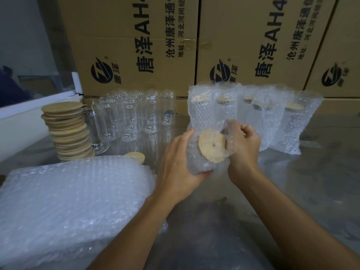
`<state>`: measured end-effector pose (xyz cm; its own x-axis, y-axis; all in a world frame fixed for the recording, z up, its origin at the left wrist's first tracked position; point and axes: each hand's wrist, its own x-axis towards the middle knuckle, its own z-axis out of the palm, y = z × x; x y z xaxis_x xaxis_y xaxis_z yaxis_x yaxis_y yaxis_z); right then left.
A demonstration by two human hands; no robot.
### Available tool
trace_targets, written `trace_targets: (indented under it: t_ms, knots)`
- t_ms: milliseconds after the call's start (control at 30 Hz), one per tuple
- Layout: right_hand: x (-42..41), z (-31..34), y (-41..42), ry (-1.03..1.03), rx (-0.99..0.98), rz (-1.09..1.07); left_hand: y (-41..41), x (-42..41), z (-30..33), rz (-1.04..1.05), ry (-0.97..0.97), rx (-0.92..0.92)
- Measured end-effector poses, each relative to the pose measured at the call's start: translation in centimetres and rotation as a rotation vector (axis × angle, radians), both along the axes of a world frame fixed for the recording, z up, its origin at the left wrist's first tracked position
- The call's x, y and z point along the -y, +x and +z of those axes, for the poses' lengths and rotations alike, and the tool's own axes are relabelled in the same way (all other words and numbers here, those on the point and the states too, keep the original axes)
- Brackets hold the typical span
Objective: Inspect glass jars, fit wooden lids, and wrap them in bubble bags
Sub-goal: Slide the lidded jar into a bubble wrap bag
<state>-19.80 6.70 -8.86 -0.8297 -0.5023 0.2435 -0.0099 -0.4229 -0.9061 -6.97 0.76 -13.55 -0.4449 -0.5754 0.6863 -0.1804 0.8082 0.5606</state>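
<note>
A glass jar with a round wooden lid [212,146] sits inside a bubble bag [198,158] that I hold above the table, lid tilted toward me. My left hand [178,162] grips the bagged jar from the left and below. My right hand [243,145] pinches the bag's open edge at the right of the lid. Several bare glass jars [128,117] stand behind, to the left. Several wrapped, lidded jars [272,117] stand upright at the back right. A stack of wooden lids [68,131] rises at the left.
A thick pile of flat bubble bags [64,201] fills the near left. One loose lid [136,155] lies behind it. Printed cardboard boxes [136,45] wall off the back. The metal table [321,182] is bare at the right.
</note>
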Motion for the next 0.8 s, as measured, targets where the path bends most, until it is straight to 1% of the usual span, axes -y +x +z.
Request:
trace_targets:
  t_ms: [67,133,200,300,367,433,500,600,667,800]
  knots:
    - [-0.2,0.4,0.1,-0.017,0.079,0.123,-0.4,-0.3,0.2,0.011,0.125,-0.145]
    - [-0.2,0.5,0.4,0.0,0.095,0.222,-0.6,-0.3,0.6,0.03,0.254,-0.287]
    - [0.1,0.2,0.5,0.059,-0.016,0.29,-0.6,0.0,0.9,0.015,0.402,-0.421]
    - [0.3,-0.8,0.7,0.174,-0.296,0.392,-0.5,0.3,1.4,-0.027,0.583,-0.541]
    - [0.1,-1.4,0.7,0.246,-0.432,0.483,-0.4,0.6,1.6,-0.067,0.65,-0.61]
    - [-0.1,-2.0,0.6,0.318,-0.497,0.575,-0.2,0.8,1.8,-0.106,0.696,-0.677]
    - [-0.2,-2.4,0.5,0.365,-0.511,0.655,0.0,1.0,2.0,-0.136,0.712,-0.71]
    - [-0.3,-2.8,0.4,0.375,-0.481,0.737,0.3,0.9,2.2,-0.183,0.72,-0.704]
    - [-0.4,-2.9,0.5,0.381,-0.483,0.729,0.3,0.8,2.2,-0.209,0.708,-0.663]
    - [-0.1,-3.0,0.4,0.379,-0.54,0.642,0.4,1.1,2.1,-0.24,0.701,-0.586]
